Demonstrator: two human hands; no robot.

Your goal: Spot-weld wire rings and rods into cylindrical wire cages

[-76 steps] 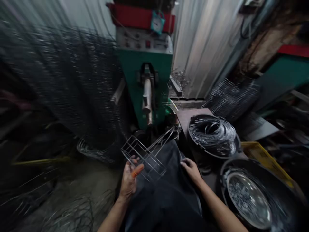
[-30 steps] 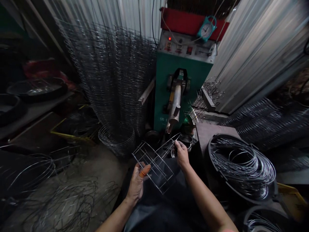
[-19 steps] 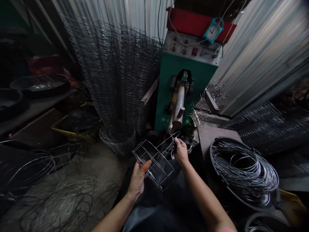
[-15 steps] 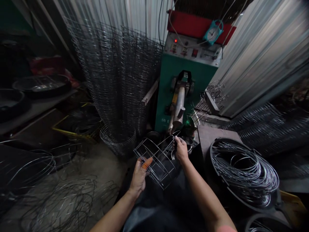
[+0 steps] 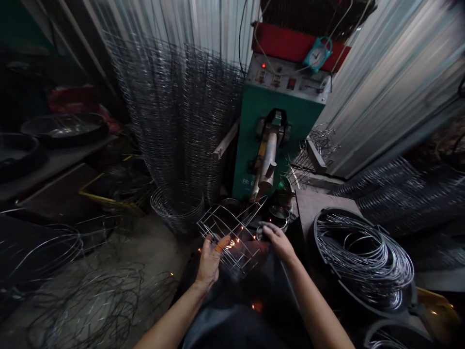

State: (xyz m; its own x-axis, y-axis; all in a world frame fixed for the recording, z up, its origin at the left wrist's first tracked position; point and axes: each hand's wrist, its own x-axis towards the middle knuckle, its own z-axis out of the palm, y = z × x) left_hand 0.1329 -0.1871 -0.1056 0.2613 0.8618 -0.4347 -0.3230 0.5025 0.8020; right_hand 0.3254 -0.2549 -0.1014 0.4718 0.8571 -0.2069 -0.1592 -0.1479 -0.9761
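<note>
Your shop is dim, and the brightest light lies pale across the ribbed metal wall (image 5: 388, 87) at upper right. Deep shadow fills the left side. Orange sparks (image 5: 230, 244) glow small and sharp against the wire frame (image 5: 221, 224). Wide-angle distortion bends lines toward the edges, stretching the wire coil (image 5: 363, 261) at lower right.
</note>
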